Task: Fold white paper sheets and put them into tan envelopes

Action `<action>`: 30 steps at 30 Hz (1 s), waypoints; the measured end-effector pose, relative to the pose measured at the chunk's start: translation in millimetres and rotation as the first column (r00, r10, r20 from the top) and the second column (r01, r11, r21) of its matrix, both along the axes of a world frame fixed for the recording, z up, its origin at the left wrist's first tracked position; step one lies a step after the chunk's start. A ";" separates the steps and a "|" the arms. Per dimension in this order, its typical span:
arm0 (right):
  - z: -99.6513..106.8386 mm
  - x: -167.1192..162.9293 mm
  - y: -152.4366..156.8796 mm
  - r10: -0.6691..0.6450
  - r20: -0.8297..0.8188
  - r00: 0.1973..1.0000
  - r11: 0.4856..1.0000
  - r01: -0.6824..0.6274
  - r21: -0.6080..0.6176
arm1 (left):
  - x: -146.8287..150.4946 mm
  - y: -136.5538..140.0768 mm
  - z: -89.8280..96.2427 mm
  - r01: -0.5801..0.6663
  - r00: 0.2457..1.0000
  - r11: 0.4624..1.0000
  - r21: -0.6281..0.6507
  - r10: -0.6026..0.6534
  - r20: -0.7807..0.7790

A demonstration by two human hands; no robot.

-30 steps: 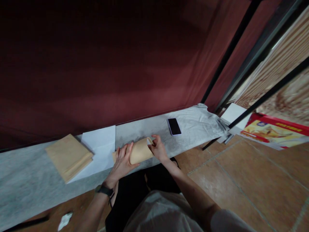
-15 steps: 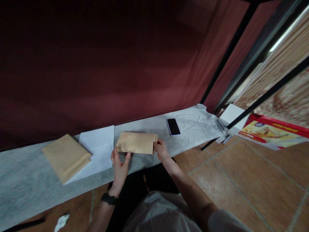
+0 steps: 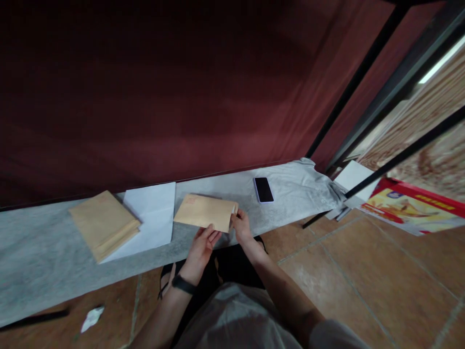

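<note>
A brown paper envelope [image 3: 205, 211] with a faint red print at its far left corner lies slightly tilted in front of me. My left hand [image 3: 204, 245] holds its near edge, thumb on top and fingers underneath. At the right end, where the envelope gapes, my right hand [image 3: 241, 226] has its fingers closed on the edge; the fingertips are partly hidden. A sliver of white shows inside that opening. To the left, a stack of brown envelopes [image 3: 105, 220] rests partly on white paper sheets [image 3: 156, 213].
A smartphone [image 3: 263, 189] with a dark screen lies right of the envelope on the grey cloth-covered narrow table [image 3: 43, 252]. Behind rises a dark red wall [image 3: 203, 121]. Black metal bars [image 3: 358, 72] and a colourful box [image 3: 410, 206] stand at right. A crumpled tissue [image 3: 92, 318] lies on the floor.
My left hand has moved right, from the envelope's left corner to the middle of its near edge. The envelope has turned slightly, and white now shows at its right opening.
</note>
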State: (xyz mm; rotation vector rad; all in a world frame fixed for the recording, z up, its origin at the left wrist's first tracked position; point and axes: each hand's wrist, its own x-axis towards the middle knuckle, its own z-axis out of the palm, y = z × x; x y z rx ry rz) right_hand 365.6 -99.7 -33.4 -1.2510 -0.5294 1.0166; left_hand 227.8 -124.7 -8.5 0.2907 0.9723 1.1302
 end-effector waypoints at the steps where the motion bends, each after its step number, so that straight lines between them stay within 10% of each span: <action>1: -0.9 0.3 -0.7 0.002 -0.006 1.000 1.000 -0.002 0.007 | 2.9 1.9 0.9 0.003 1.000 1.000 -0.002 -0.003 0.000; 30: -6.9 8.0 -1.8 0.154 -0.058 0.986 0.988 -0.153 0.028 | 1.4 43.9 3.1 0.067 0.923 0.995 0.073 -0.034 -0.383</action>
